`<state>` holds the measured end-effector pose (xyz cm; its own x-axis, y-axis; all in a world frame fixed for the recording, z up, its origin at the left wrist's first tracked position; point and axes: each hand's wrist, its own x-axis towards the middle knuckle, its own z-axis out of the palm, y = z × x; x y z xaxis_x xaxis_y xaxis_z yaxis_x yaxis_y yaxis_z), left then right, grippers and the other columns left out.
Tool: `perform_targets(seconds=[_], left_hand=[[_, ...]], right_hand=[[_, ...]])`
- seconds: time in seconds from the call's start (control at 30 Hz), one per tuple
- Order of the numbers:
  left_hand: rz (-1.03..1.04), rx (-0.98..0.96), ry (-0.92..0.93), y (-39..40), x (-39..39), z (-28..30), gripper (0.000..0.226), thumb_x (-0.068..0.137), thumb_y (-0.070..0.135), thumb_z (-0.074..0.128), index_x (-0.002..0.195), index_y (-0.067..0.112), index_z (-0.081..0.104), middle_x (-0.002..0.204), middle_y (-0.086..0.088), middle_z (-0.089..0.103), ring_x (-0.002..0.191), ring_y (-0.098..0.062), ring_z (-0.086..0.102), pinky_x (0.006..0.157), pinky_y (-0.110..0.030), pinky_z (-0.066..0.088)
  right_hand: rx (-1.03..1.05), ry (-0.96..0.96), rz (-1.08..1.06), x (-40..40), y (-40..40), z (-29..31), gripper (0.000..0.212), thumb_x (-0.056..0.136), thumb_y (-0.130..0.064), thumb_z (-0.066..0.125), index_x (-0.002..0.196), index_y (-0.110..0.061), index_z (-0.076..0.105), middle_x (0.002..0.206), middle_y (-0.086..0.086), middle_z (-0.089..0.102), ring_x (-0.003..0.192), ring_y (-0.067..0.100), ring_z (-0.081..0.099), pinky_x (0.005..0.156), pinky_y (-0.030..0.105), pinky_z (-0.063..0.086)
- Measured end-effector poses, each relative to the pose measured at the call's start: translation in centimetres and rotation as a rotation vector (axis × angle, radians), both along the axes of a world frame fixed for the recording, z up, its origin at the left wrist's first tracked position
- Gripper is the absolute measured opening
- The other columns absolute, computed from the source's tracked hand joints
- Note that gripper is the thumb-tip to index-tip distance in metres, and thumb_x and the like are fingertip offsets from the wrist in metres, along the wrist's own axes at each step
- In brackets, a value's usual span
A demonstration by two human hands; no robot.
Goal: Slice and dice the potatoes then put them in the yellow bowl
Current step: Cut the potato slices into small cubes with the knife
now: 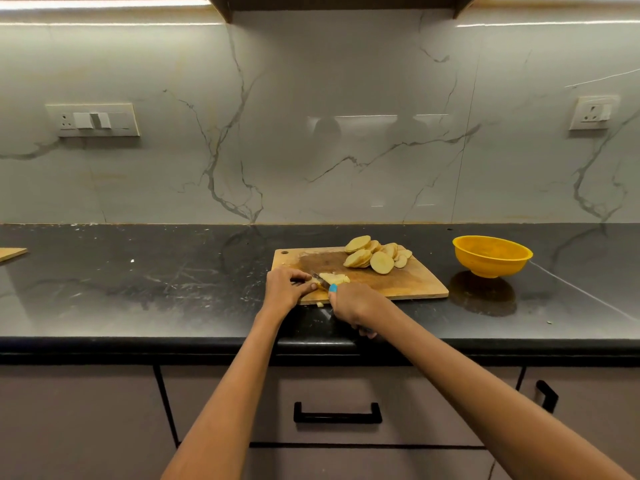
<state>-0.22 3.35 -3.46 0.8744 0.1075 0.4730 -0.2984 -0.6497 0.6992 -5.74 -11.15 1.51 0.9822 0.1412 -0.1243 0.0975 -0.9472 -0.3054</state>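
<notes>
A wooden cutting board (412, 284) lies on the black counter. Round potato slices (375, 257) are heaped at its far edge. Near the board's front left corner sits a small stack of potato slices (335, 278) with a knife blade (320, 278) across it. My right hand (353, 306) grips the knife's blue handle. My left hand (287, 285) holds the small stack from the left with curled fingers. One small potato bit (320, 304) lies on the counter just off the board's front edge. The yellow bowl (491, 255) stands to the right of the board; its visible inside looks empty.
A thin white cord (581, 291) runs across the counter right of the bowl. Another wooden board's corner (12, 253) shows at the far left. Wall sockets (93, 120) sit on the marble backsplash. Drawers with black handles (337, 414) are below the counter edge.
</notes>
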Motion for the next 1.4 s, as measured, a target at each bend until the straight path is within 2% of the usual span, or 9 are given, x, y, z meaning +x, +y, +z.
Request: perform_targets(seconds=[0.13,0.3,0.43,0.6,0.77,0.83,1.03,1.2,1.4], left_hand=[[-0.004,0.008,-0.012,0.0,-0.1,0.2,0.025,0.074,0.013,0.078,0.096,0.002,0.073,0.095,-0.012,0.072,0.084,-0.006,0.059,0.079,-0.014,0.042],[-0.004,0.022,-0.036,-0.1,-0.4,0.0,0.021,0.074,0.012,0.077,0.093,0.004,0.074,0.091,-0.009,0.073,0.081,-0.006,0.060,0.079,-0.018,0.047],[0.002,0.028,-0.029,-0.1,-0.3,0.1,0.022,0.075,0.013,0.077,0.094,0.004,0.074,0.093,-0.009,0.073,0.083,-0.006,0.060,0.078,-0.015,0.043],[0.032,-0.019,-0.016,-0.1,-0.4,0.0,0.029,0.075,0.010,0.076,0.102,0.002,0.071,0.101,-0.012,0.071,0.090,-0.010,0.060,0.083,-0.017,0.043],[0.090,-0.065,-0.036,0.1,-0.3,-0.2,0.026,0.073,0.006,0.076,0.098,0.001,0.072,0.097,-0.014,0.071,0.086,-0.010,0.060,0.085,-0.019,0.046],[0.092,-0.063,-0.034,0.1,-0.3,-0.3,0.025,0.073,0.006,0.077,0.097,0.001,0.072,0.096,-0.013,0.072,0.085,-0.011,0.062,0.080,-0.016,0.044],[0.095,-0.063,-0.034,0.0,-0.3,-0.3,0.023,0.074,0.006,0.076,0.096,0.002,0.073,0.095,-0.012,0.072,0.083,-0.010,0.062,0.080,-0.017,0.045],[0.092,-0.041,-0.021,-0.1,-0.3,-0.2,0.023,0.075,0.008,0.076,0.097,0.003,0.073,0.095,-0.012,0.072,0.086,-0.013,0.064,0.081,-0.019,0.046],[0.074,-0.015,-0.019,0.1,-0.4,0.0,0.019,0.075,0.009,0.076,0.093,0.002,0.074,0.091,-0.012,0.072,0.083,-0.013,0.064,0.083,-0.023,0.050]], right_hand=[[-0.065,-0.021,0.042,0.7,0.8,0.0,0.042,0.104,-0.029,0.026,0.081,-0.003,0.049,0.066,0.009,0.053,0.053,0.019,0.052,0.051,0.027,0.045],[-0.251,-0.224,0.126,0.4,0.4,-1.5,0.030,0.102,-0.020,0.037,0.117,-0.003,0.057,0.112,0.012,0.063,0.097,0.025,0.062,0.071,0.030,0.046],[-0.375,-0.386,0.155,0.0,0.1,-2.6,0.026,0.102,-0.016,0.039,0.117,-0.003,0.055,0.111,0.010,0.065,0.095,0.023,0.065,0.070,0.030,0.049],[-0.082,-0.266,0.109,1.0,-1.5,-1.6,0.037,0.103,-0.032,0.035,0.110,-0.005,0.060,0.107,0.012,0.064,0.096,0.025,0.061,0.078,0.034,0.047],[0.164,-0.136,0.024,0.0,-1.3,-1.2,0.046,0.104,-0.035,0.026,0.088,-0.002,0.054,0.065,0.010,0.058,0.047,0.017,0.056,0.041,0.024,0.044],[0.133,-0.131,0.056,-0.7,-0.8,-1.3,0.042,0.104,-0.035,0.026,0.094,-0.004,0.052,0.063,0.006,0.051,0.049,0.016,0.053,0.042,0.024,0.043],[0.135,-0.157,0.031,-0.7,-0.5,-1.9,0.038,0.103,-0.037,0.029,0.097,-0.008,0.053,0.087,0.011,0.059,0.075,0.024,0.056,0.057,0.030,0.045],[0.026,-0.131,0.031,-1.2,-0.1,-1.3,0.036,0.103,-0.026,0.032,0.117,-0.001,0.054,0.114,0.015,0.062,0.103,0.030,0.062,0.086,0.037,0.052],[-0.076,-0.064,0.072,0.2,2.0,-0.3,0.032,0.103,-0.018,0.034,0.118,0.001,0.055,0.117,0.016,0.063,0.089,0.026,0.060,0.081,0.034,0.050]])
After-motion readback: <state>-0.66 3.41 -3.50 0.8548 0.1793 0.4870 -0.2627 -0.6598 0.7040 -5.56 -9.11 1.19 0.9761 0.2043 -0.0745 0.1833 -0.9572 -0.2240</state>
